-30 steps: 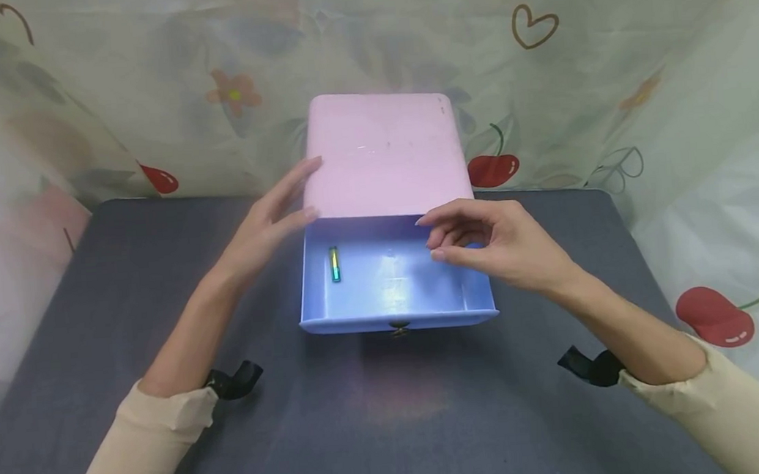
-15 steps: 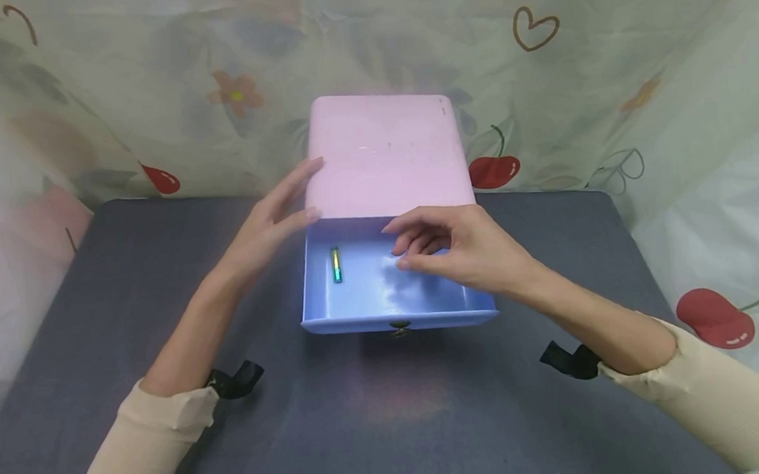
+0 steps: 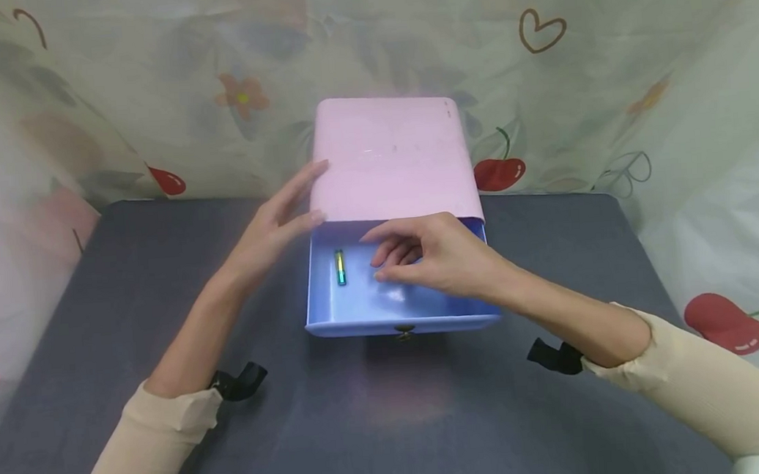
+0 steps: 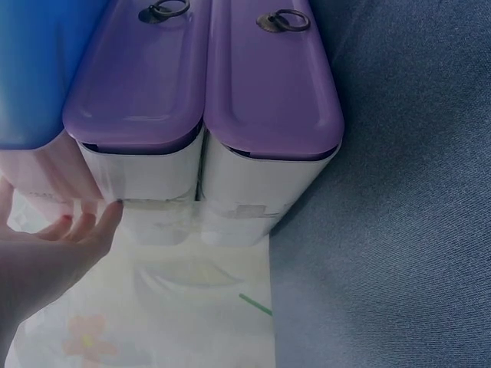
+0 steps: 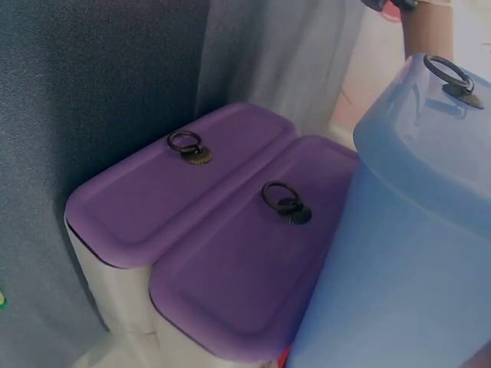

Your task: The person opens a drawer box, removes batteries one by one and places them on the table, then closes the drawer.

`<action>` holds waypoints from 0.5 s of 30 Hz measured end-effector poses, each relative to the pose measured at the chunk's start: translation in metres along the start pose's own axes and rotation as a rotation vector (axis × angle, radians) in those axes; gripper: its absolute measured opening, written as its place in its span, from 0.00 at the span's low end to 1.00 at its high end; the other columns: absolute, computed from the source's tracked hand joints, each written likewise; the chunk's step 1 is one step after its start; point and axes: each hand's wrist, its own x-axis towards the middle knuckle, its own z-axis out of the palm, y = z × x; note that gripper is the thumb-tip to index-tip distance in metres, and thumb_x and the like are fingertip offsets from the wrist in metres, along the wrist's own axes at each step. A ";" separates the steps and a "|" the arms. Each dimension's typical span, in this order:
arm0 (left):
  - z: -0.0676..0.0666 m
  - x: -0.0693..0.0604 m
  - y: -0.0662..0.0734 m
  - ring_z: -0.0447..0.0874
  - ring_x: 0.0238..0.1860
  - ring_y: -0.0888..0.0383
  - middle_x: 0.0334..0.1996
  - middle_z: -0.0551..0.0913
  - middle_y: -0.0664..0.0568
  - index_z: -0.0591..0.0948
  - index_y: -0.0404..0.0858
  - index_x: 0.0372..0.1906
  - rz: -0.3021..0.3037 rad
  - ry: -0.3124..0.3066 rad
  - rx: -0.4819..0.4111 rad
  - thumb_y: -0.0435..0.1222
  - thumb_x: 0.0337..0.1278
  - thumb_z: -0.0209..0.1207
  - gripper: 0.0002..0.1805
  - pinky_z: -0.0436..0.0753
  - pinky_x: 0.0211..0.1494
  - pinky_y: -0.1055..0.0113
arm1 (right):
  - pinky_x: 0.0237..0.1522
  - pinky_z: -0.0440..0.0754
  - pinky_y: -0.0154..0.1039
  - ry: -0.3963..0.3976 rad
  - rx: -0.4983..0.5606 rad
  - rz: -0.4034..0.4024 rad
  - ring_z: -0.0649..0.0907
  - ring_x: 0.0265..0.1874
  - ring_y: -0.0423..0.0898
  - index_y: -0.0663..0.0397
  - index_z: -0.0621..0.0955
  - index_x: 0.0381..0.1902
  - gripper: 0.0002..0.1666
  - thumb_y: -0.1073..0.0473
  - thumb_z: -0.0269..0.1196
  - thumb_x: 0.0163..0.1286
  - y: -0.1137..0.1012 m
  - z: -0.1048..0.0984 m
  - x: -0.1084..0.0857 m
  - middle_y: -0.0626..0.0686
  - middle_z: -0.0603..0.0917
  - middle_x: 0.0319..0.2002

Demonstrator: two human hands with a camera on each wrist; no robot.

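"Green and gold, that little cylinder (image 3: 340, 268). Where does it lie, exactly?"

"On the floor of the blue drawer (image 3: 346, 329), close to the left wall. It looks like a battery, though I can't read any marking."

"And the right hand (image 3: 430, 255)?"

"Over the drawer, to the right of the cylinder and apart from it. Its thumb and forefinger stand apart, the other fingers are bent, and I see nothing held."

"Which step is that, then?"

"I'd judge the approach to a pick, with no hold taken yet. The next move would call for bringing the thumb and forefinger left and down, one to each long side, without knocking the cylinder into the wall."

"What about the left hand (image 3: 273, 226)?"

"Fingers spread, tips at the left edge of the pink casing (image 3: 390, 159), gripping nothing. Probably it steadies the unit."

"Anything underneath?"

"Two purple drawer fronts (image 5: 192, 188), pushed in, each with a ring pull (image 5: 184, 142); both wrist views show them. The whole stack stands on the dark desk (image 3: 268, 443), with a patterned curtain (image 3: 373, 46) behind."
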 end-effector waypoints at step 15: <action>-0.001 0.000 -0.001 0.46 0.77 0.64 0.77 0.54 0.65 0.62 0.55 0.77 0.018 -0.006 -0.006 0.41 0.70 0.56 0.33 0.47 0.77 0.43 | 0.44 0.83 0.30 -0.103 -0.105 0.043 0.85 0.32 0.38 0.61 0.82 0.57 0.26 0.62 0.73 0.60 0.004 0.016 0.019 0.45 0.87 0.35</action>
